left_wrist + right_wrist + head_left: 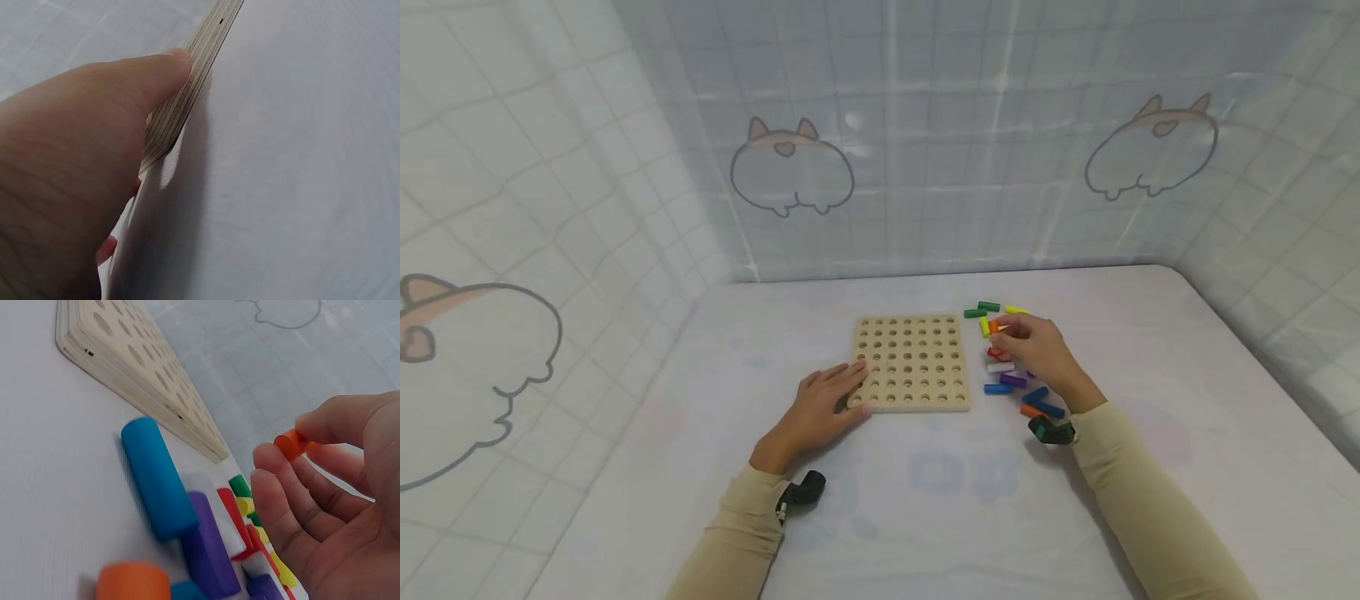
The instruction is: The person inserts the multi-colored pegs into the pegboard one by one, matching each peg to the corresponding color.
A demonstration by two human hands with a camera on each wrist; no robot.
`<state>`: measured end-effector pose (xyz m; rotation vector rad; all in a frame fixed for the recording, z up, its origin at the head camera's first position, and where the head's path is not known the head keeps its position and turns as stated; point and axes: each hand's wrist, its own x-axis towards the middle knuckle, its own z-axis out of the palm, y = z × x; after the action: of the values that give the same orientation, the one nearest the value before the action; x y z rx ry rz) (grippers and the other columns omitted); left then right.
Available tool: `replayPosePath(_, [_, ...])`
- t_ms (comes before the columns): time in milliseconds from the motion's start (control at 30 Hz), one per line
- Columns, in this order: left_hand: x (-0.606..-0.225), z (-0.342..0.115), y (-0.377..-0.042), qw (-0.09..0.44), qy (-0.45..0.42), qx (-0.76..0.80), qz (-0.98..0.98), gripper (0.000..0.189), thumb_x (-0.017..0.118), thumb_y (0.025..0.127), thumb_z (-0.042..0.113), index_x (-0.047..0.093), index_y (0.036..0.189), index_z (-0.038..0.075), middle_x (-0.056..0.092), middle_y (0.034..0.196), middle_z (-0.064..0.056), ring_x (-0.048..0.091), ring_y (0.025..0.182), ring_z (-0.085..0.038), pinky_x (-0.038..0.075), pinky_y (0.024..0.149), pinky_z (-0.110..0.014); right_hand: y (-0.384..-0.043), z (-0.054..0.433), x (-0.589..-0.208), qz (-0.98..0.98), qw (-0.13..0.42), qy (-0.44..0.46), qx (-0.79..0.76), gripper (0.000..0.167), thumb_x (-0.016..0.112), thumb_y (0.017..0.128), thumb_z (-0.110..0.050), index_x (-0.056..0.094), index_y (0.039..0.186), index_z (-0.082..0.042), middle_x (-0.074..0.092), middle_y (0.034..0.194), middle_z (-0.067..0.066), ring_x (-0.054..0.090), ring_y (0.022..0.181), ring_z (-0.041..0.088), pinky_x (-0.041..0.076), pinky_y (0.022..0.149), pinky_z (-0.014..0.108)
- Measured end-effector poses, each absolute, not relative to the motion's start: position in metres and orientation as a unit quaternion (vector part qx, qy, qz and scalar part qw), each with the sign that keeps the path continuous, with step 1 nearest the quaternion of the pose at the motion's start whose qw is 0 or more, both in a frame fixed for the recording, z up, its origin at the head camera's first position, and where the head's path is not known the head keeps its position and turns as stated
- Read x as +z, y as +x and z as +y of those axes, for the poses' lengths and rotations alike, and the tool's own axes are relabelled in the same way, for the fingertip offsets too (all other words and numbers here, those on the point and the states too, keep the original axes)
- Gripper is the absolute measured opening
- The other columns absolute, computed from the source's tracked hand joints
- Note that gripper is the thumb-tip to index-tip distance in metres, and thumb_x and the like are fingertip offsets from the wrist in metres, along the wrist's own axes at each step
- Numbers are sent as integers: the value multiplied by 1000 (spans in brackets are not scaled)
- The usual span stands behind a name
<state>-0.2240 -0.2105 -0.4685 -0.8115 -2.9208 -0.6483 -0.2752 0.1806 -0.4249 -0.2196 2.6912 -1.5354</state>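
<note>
A square wooden pegboard with rows of round holes lies flat mid-table. My left hand rests on its left side, fingers extended over the top near the front corner. In the left wrist view the thumb lies against the layered edge of the board. Right of the board, my right hand pinches an orange peg between thumb and fingertips, above a scatter of coloured pegs. Among these are a blue peg, a purple peg and another orange peg lying on the table.
Green pegs and a yellow peg lie at the far end of the scatter, a white peg in its middle. The white-covered table meets a patterned curtain at the back and sides.
</note>
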Motion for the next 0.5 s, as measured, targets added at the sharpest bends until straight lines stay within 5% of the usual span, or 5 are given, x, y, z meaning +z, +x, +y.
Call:
replayPosePath(300, [-471,-210,-222,11,-264,-212,-941,71,54,99,57,38,157,19,27,163,6,29,147,-27,17,114,-63,-284,170,-428,828,51,-85,-552,45,67,99,-21,55,137,0,67,109,20,71,91,32,60,78,38])
replayPosePath(500, [-467,-211,-219,16,-253,-240,-937,67,56,99,52,42,155,18,29,163,5,28,147,-27,14,114,-61,-297,165,-430,824,74,-75,-557,46,66,99,-26,55,138,-5,67,114,17,71,96,30,59,82,36])
